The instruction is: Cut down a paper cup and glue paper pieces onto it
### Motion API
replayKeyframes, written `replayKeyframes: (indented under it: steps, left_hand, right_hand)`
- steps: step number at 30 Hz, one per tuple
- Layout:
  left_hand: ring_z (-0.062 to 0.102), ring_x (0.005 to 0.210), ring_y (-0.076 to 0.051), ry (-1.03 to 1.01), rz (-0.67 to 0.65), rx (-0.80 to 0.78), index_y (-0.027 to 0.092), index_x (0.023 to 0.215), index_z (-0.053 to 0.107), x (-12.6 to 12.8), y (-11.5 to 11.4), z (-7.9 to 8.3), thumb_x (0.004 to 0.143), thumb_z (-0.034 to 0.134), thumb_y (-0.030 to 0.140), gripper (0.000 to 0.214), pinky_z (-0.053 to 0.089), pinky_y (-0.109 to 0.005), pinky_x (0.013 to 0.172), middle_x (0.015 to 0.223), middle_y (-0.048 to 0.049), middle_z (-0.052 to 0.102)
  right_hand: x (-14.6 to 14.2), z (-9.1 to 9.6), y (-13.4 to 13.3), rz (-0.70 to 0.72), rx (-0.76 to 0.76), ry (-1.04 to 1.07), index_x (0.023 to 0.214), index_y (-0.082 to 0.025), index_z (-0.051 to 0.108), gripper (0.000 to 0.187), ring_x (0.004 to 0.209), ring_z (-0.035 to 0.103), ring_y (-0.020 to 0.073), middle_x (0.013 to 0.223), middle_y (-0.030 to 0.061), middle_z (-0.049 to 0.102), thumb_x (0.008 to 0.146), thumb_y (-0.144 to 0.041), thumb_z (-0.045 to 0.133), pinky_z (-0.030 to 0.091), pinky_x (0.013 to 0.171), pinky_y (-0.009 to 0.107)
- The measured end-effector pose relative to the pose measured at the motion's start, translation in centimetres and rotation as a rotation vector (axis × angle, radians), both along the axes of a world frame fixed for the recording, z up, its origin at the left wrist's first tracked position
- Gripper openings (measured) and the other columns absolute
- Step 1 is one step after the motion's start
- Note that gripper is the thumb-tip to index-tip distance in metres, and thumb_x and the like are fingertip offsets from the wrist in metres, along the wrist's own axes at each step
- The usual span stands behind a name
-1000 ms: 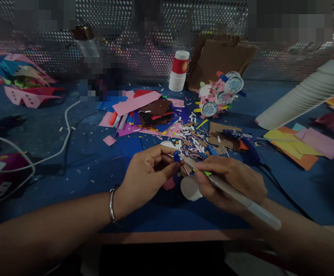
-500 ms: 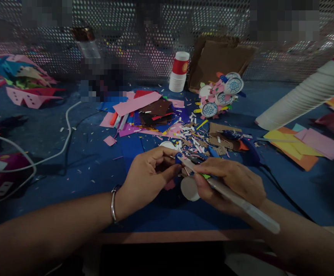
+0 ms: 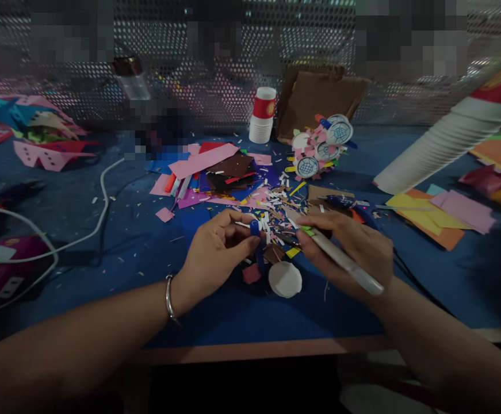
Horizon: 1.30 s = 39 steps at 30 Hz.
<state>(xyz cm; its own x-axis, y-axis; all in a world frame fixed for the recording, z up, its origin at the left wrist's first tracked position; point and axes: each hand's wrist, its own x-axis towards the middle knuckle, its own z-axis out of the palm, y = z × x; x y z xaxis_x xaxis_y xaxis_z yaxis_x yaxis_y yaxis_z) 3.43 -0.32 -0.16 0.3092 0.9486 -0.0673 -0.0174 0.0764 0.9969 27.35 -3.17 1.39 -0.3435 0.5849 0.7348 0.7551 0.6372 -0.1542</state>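
Observation:
My left hand [image 3: 222, 241] pinches a narrow blue paper strip [image 3: 255, 227] between thumb and fingertips. A small pale curved mark shows on the strip. In my right hand [image 3: 349, 250] is a white pen [image 3: 340, 260], its tip up and left, a short way from the strip. A bit of green shows beside the pen near my fingers. Below and between the hands lies a white paper disc [image 3: 285, 280], with a pink paper scrap [image 3: 251, 273] to its left.
Paper snippets and coloured sheets [image 3: 207, 161] litter the table's middle. Behind stand a short cup stack [image 3: 263, 115], a cardboard piece [image 3: 319, 98] and a decorated paper craft [image 3: 319, 146]. A tall cup stack [image 3: 444, 135] leans at right. A white cable [image 3: 104, 195] crosses the left.
My right hand has drawn the pen back from the blue strip, where its tip was touching or very near. My left hand has shifted slightly left, still pinching the strip.

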Motion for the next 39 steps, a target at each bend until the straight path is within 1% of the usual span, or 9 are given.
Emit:
replayKeyframes:
  steps: [4, 9, 14, 17, 23, 28, 33, 37, 39]
  left_hand:
    - [0.072, 0.074, -0.013, 0.015, 0.016, 0.042, 0.018, 0.108, 0.064, -0.2, 0.2, -0.1, 0.081, 0.086, 0.028, 0.037, 0.06, -0.024, 0.064, 0.09, -0.0008, 0.072]
    - [0.072, 0.073, -0.014, 0.0, -0.007, 0.042, 0.02, 0.11, 0.062, -0.2, 0.2, -0.2, 0.083, 0.085, 0.029, 0.036, 0.059, -0.024, 0.061, 0.086, 0.0005, 0.07]
    - [0.073, 0.071, -0.014, -0.011, -0.018, 0.033, 0.02, 0.111, 0.063, -0.1, 0.1, -0.4, 0.081, 0.088, 0.031, 0.041, 0.057, -0.023, 0.06, 0.083, 0.0016, 0.07]
    - [0.073, 0.072, -0.013, -0.001, -0.024, 0.051, 0.019, 0.113, 0.064, -0.1, 0.1, -0.7, 0.083, 0.086, 0.03, 0.038, 0.055, -0.023, 0.06, 0.084, 0.0006, 0.072]
    - [0.073, 0.072, -0.015, 0.009, -0.027, 0.069, 0.02, 0.113, 0.064, -0.1, 0.1, -0.6, 0.083, 0.083, 0.029, 0.037, 0.055, -0.025, 0.06, 0.083, 0.0003, 0.071]
    - [0.073, 0.073, -0.015, -0.02, -0.022, 0.053, 0.018, 0.114, 0.064, 0.1, 0.3, -0.5, 0.081, 0.085, 0.027, 0.041, 0.058, -0.027, 0.062, 0.083, 0.0006, 0.07]
    - [0.073, 0.072, -0.014, -0.036, -0.028, 0.015, 0.018, 0.113, 0.061, 0.1, 0.4, -0.5, 0.082, 0.084, 0.025, 0.039, 0.058, -0.024, 0.061, 0.083, 0.0012, 0.07]
    - [0.073, 0.073, -0.013, -0.033, -0.011, 0.018, 0.018, 0.113, 0.062, 0.3, 0.3, -0.4, 0.081, 0.084, 0.024, 0.04, 0.058, -0.023, 0.061, 0.09, -0.0001, 0.071]
    - [0.073, 0.072, -0.013, -0.041, 0.001, 0.031, 0.019, 0.112, 0.063, 0.4, 0.3, -0.5, 0.079, 0.085, 0.025, 0.04, 0.058, -0.023, 0.061, 0.093, 0.0003, 0.07]
  right_hand:
    - [2.6, -1.0, 0.3, 0.007, -0.092, -0.223, 0.124, -0.017, 0.072, 0.02, 0.092, 0.085, 0.0253, 0.109, 0.0109, 0.084, 0.107, -0.023, 0.064, 0.069, 0.075, 0.034]
    - [7.0, -2.5, -1.0, 0.014, -0.174, -0.424, 0.136, -0.018, 0.07, 0.034, 0.111, 0.082, 0.0272, 0.122, 0.0113, 0.083, 0.108, -0.015, 0.053, 0.069, 0.084, 0.036]
    - [9.4, -2.8, -2.1, -0.104, -0.207, -0.63, 0.138, -0.02, 0.073, 0.044, 0.107, 0.082, 0.0253, 0.127, 0.0119, 0.081, 0.106, -0.006, 0.047, 0.06, 0.059, 0.028]
    - [9.7, -2.8, -2.0, -0.101, -0.169, -0.651, 0.136, -0.02, 0.073, 0.043, 0.104, 0.081, 0.0238, 0.124, 0.0116, 0.081, 0.106, -0.006, 0.047, 0.058, 0.058, 0.026]
    - [10.4, -2.9, -1.6, -0.071, -0.193, -0.562, 0.133, -0.02, 0.075, 0.035, 0.104, 0.08, 0.0256, 0.123, 0.0117, 0.08, 0.107, -0.012, 0.052, 0.065, 0.075, 0.035]
    - [11.6, -2.5, -1.0, -0.061, -0.17, -0.5, 0.124, -0.024, 0.079, 0.031, 0.098, 0.08, 0.0251, 0.116, 0.0098, 0.082, 0.106, -0.017, 0.055, 0.063, 0.072, 0.034]
    - [10.7, -1.4, -1.1, -0.126, -0.052, -0.536, 0.121, -0.023, 0.08, 0.033, 0.089, 0.078, 0.0242, 0.104, 0.0095, 0.082, 0.105, -0.019, 0.051, 0.053, 0.061, 0.033]
    - [7.5, 0.0, -1.3, -0.105, -0.004, -0.472, 0.12, -0.019, 0.078, 0.023, 0.092, 0.079, 0.0265, 0.104, 0.0102, 0.083, 0.107, -0.021, 0.059, 0.055, 0.066, 0.036]
    - [5.6, 0.6, -1.0, -0.04, -0.027, -0.498, 0.117, -0.017, 0.077, 0.023, 0.099, 0.081, 0.0267, 0.106, 0.0108, 0.084, 0.108, -0.018, 0.057, 0.058, 0.072, 0.037]
